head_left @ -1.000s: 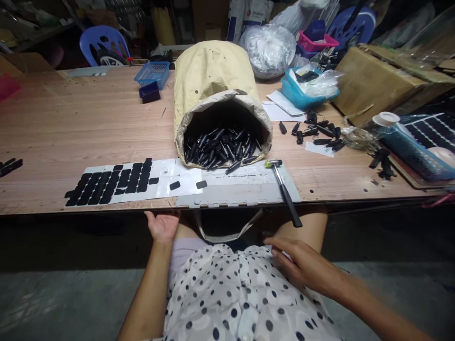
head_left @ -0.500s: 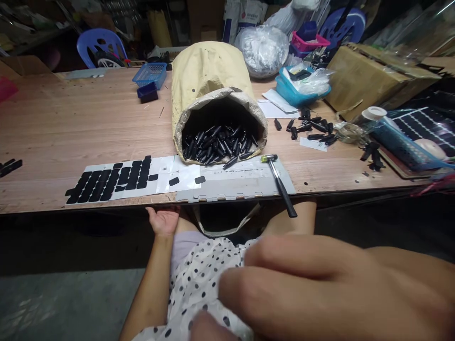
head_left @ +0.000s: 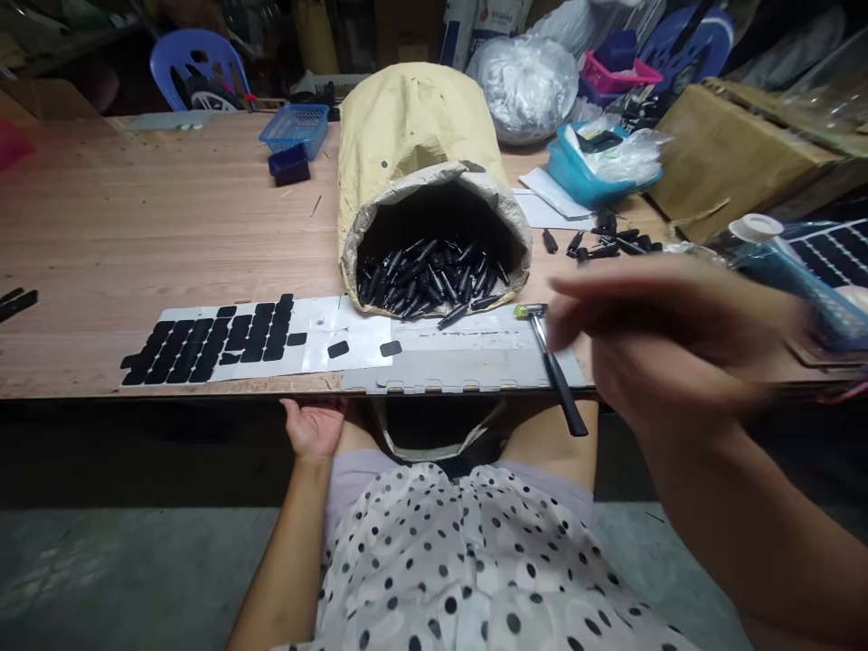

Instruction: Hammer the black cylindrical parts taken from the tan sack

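My left hand (head_left: 316,428) lies palm up at the table's front edge beside my thigh. Its thumb is spread and the palm looks bare, while the fingertips go out of sight under the edge. Smeared by motion, my right hand (head_left: 665,334) hangs in the air at the right, fingers partly bent; whether it holds anything cannot be made out. Just left of it a small hammer (head_left: 560,384) rests on a grey board (head_left: 467,366), its black handle sticking out past the edge. A yellowish sack (head_left: 420,108) lies on its side, its mouth towards me, full of black tapered pieces (head_left: 434,276).
Black rounded pads (head_left: 186,348) sit in rows on a white sheet (head_left: 312,348) at the front left. More black pieces (head_left: 614,244) lie loose behind my right hand. Farther back are a turquoise basket (head_left: 587,176), a cardboard box (head_left: 732,163) and a blue basket (head_left: 295,131).
My right hand has moved up and away from close to the camera, to beside the hammer over the table's right part. The view has shifted slightly. My left hand has stayed put.
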Demonstrator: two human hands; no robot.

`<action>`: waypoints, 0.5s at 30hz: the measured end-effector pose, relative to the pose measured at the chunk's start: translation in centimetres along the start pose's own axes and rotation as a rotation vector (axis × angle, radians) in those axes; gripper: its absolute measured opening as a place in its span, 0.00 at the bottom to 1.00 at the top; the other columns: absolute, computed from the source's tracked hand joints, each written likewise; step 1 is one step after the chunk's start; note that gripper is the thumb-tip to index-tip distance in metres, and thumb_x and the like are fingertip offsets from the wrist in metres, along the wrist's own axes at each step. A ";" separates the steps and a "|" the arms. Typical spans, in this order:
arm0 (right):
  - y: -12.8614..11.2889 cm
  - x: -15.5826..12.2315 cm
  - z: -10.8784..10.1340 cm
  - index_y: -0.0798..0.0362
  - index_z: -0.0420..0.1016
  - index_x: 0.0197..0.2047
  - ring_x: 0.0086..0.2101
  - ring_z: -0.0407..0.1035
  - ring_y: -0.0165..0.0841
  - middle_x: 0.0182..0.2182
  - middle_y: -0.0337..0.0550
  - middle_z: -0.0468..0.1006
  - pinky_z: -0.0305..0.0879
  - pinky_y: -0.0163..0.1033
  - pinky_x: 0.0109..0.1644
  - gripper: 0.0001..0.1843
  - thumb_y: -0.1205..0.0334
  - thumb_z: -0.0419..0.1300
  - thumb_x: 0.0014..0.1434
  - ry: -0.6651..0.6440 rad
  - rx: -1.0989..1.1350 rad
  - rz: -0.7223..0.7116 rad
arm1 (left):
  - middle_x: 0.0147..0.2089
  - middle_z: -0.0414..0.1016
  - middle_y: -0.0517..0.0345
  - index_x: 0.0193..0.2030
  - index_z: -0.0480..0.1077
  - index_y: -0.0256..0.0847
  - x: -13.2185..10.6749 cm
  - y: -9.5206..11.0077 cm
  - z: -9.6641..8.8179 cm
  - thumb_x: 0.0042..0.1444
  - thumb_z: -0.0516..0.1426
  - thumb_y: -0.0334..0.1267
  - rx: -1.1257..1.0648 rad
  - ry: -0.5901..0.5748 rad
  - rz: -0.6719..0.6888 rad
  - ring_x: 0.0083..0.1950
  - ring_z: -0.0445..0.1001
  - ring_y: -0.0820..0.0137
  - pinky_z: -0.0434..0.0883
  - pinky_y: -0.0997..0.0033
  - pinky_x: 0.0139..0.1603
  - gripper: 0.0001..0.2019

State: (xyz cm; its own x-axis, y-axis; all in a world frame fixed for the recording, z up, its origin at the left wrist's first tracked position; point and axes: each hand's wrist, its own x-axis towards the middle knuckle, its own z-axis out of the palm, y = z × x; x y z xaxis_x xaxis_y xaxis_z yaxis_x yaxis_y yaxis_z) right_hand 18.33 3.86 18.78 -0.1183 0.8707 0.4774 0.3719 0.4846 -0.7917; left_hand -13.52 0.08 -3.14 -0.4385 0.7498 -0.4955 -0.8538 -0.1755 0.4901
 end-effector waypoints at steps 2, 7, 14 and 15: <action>3.3 3.0 1.3 0.45 0.82 0.38 0.27 0.72 0.31 0.24 0.35 0.76 0.75 0.42 0.36 0.17 0.68 0.54 0.54 0.009 -0.030 0.001 | 0.43 0.82 0.46 0.53 0.74 0.43 -0.2 0.0 0.4 0.66 0.42 0.62 0.006 0.005 0.011 0.44 0.79 0.58 0.76 0.58 0.41 0.30; 12.1 4.9 4.2 0.48 0.82 0.42 0.39 0.74 0.35 0.38 0.45 0.79 0.74 0.44 0.44 0.14 0.63 0.56 0.58 -0.047 -0.238 0.009 | 0.50 0.80 0.42 0.57 0.70 0.42 -2.8 0.9 2.3 0.69 0.42 0.49 0.182 0.262 -0.067 0.45 0.81 0.59 0.76 0.61 0.36 0.23; 17.2 8.8 7.7 0.48 0.77 0.57 0.56 0.67 0.43 0.55 0.51 0.73 0.65 0.52 0.64 0.24 0.53 0.49 0.66 -0.125 -0.462 0.015 | 0.20 0.75 0.53 0.28 0.78 0.34 -7.9 2.8 4.1 0.49 0.63 0.34 0.867 0.135 0.051 0.19 0.73 0.68 0.67 0.75 0.21 0.04; 17.5 9.8 8.2 0.48 0.76 0.59 0.58 0.66 0.44 0.57 0.52 0.72 0.63 0.52 0.65 0.25 0.52 0.47 0.66 -0.137 -0.489 0.031 | 0.18 0.73 0.56 0.26 0.78 0.35 -7.9 2.6 5.2 0.47 0.64 0.34 0.945 0.046 0.179 0.20 0.72 0.69 0.68 0.75 0.22 0.04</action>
State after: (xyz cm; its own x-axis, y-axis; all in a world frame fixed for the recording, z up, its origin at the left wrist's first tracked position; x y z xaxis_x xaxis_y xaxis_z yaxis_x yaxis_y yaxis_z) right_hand 16.18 21.60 6.48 -0.2074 0.9031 0.3761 0.7608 0.3906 -0.5183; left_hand -10.86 -2.95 5.78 -0.5681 0.7323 -0.3755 -0.2032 0.3173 0.9263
